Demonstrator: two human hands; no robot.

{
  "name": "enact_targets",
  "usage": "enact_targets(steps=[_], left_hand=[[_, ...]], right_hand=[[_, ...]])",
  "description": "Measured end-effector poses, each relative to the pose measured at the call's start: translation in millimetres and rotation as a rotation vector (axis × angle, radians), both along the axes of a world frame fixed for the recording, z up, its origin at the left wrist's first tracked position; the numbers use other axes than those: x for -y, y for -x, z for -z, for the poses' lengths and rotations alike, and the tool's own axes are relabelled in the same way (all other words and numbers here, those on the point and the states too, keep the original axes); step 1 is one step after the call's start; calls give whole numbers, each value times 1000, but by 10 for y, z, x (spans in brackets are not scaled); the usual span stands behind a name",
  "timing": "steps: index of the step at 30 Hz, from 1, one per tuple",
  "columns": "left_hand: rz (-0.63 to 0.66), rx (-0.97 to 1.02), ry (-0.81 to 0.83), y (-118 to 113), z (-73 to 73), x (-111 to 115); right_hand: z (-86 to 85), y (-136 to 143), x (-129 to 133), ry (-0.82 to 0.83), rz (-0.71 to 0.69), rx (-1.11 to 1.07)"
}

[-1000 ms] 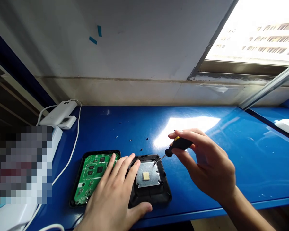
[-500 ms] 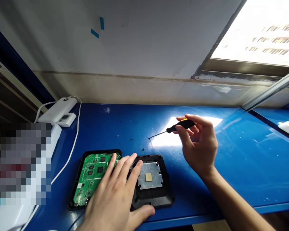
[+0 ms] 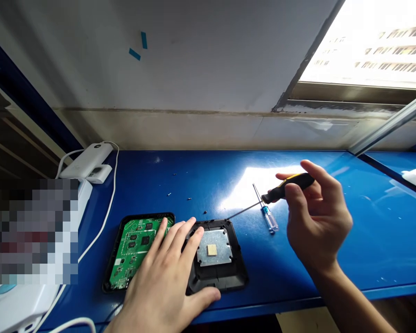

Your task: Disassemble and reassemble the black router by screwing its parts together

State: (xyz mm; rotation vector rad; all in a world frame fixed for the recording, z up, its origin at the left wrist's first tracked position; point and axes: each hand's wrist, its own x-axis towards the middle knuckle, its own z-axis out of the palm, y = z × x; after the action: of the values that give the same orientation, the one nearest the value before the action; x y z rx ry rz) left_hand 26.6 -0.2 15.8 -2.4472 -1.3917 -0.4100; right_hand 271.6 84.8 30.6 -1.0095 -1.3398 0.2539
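Screwdriver (image 3: 276,193) is in my right hand (image 3: 319,224), held closely between thumb and fingers. Its tip is at the far right corner of the black cover (image 3: 213,279); whether it touches, I cannot tell. My left hand (image 3: 164,268) is spread wide, gripping nothing, over the green board (image 3: 126,238) and the cover. A blue driver (image 3: 270,219) lies to the right.

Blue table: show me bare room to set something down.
Free: from the right hand rightward to the dark strip; also between white cable and loose screws. Crowded: from circuit board across left hand and black cover to blue screwdriver.
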Motion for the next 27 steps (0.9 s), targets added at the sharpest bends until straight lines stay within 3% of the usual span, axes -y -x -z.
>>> enact_targets(steps=[5, 10, 19, 27], left_hand=[[17, -16, 42, 24, 60, 41], [43, -27, 24, 22, 71, 49], [169, 159, 2, 23, 125, 140], [188, 328, -6, -105, 177, 98]], right_hand=[[142, -152, 190, 253, -43, -192], [255, -252, 323, 378, -102, -300], [223, -182, 355, 345, -154, -216], [232, -174, 359, 333, -195, -201]])
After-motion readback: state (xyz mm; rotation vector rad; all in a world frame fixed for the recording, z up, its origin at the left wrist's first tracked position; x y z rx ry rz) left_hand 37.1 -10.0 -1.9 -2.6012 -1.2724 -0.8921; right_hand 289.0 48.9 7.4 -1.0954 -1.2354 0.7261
